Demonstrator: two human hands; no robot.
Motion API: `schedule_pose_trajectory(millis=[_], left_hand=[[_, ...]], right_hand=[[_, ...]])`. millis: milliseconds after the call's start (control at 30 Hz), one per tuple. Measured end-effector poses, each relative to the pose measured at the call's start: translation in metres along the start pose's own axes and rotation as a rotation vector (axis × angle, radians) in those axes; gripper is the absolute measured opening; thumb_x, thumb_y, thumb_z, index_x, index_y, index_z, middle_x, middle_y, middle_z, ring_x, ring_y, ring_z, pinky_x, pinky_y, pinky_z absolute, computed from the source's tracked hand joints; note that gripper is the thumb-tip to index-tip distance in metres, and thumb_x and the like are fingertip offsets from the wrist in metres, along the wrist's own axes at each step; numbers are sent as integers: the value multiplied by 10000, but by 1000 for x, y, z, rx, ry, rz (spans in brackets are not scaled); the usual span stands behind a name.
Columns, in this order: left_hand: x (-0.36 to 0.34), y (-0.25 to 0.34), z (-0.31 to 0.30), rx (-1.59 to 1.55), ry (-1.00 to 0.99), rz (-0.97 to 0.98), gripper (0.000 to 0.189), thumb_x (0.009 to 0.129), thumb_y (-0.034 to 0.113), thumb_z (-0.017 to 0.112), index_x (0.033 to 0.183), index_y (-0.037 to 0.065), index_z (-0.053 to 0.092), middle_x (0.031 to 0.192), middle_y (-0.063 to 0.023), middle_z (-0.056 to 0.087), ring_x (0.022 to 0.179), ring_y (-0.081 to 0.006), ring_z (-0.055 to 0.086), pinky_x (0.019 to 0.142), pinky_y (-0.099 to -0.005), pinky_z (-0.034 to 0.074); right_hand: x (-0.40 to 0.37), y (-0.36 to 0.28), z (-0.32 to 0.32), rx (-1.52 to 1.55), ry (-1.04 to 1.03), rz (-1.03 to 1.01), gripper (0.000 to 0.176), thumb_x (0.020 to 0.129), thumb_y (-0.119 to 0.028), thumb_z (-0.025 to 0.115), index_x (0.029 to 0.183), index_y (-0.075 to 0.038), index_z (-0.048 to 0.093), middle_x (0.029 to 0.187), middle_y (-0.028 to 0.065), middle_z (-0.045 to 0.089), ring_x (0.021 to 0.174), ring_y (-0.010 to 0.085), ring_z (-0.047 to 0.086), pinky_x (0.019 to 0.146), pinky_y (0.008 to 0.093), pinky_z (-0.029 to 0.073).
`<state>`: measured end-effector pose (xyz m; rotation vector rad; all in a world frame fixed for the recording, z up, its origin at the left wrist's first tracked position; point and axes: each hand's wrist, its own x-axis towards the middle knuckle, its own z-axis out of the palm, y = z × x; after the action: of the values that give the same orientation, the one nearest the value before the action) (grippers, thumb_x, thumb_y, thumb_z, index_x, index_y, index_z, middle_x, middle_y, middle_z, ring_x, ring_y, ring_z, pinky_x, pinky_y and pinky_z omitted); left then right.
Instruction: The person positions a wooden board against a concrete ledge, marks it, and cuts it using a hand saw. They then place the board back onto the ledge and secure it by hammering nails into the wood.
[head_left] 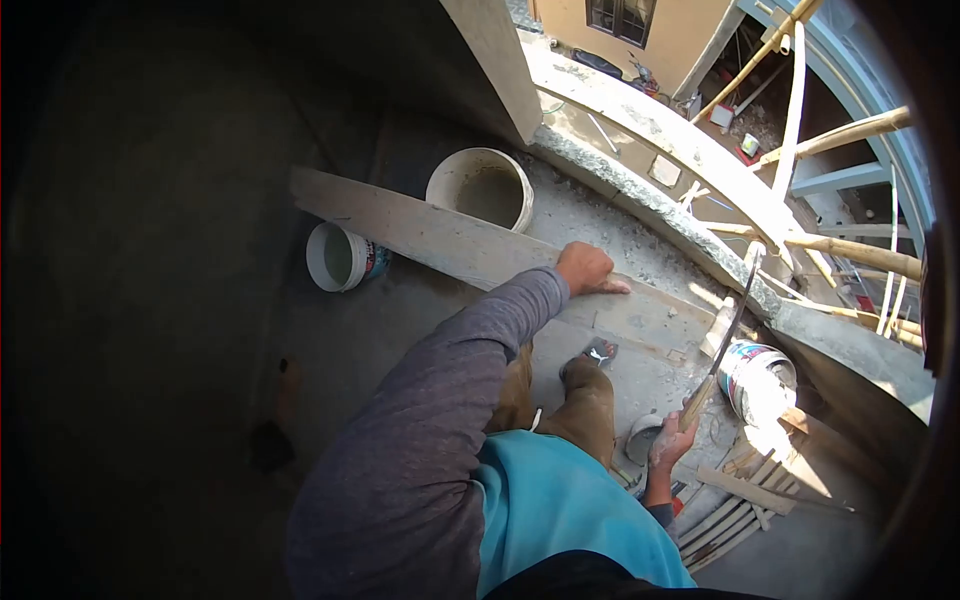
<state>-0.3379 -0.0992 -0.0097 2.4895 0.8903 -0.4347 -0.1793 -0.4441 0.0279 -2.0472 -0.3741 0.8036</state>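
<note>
A long grey wooden plank (430, 240) runs slantwise across the middle of the view. My left hand (585, 268) is closed on the plank, gripping it right of its middle; part of the fingers is hidden. Low on the right, my right hand (672, 440) is wrapped around the pale wooden handle of a long, thin, dark-bladed tool (735, 325). The blade points up and away past the plank's right end; its exact kind cannot be made out. My sandalled foot (600, 352) is on the floor below the plank.
A large bucket (525, 190) stands behind the plank, a small bucket (335, 257) in front. At right are a paint pail (757, 375), a small container (643, 437) and wooden strips (730, 515). A rough low wall (640, 190) curves along the edge, with bamboo poles (850, 250) beyond.
</note>
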Motion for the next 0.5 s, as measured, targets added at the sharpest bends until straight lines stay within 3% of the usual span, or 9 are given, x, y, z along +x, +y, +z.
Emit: schedule_pose_trajectory(millis=[100,200,267,367,500], left_hand=[[-1,-77,12,30,-40,-56,774,785,772,379,771,72,709,792,-169,675,768,-317,665,664,-424,519],[2,-139,13,41,-150,-123,769,788,766,388,807,67,708,812,-171,676,807,-325,661,709,-415,517],[18,-190,30,36,-163,-110,754,790,758,401,826,70,709,818,-166,678,816,-323,661,718,-413,516],[23,-244,56,28,-235,-133,731,787,748,427,825,74,707,822,-160,680,814,-313,662,720,-410,514],[28,-293,84,47,-226,-104,726,778,749,445,793,68,698,821,-159,680,822,-314,660,737,-412,507]], right_hand=[[-8,-6,44,-61,16,-73,388,827,-169,580,1160,29,553,836,39,565,704,110,515,668,264,443],[-24,-8,104,10,14,86,381,830,-214,604,1136,12,576,762,32,564,650,103,504,611,275,442],[-42,11,148,-121,6,46,393,837,-248,613,1137,4,577,724,30,561,629,103,510,585,279,440],[-80,-16,231,-111,-3,175,423,849,-266,607,1160,19,565,738,41,585,643,102,533,601,277,450],[-107,-33,316,-52,-7,310,471,874,-253,577,1244,30,509,929,112,623,799,142,584,727,282,475]])
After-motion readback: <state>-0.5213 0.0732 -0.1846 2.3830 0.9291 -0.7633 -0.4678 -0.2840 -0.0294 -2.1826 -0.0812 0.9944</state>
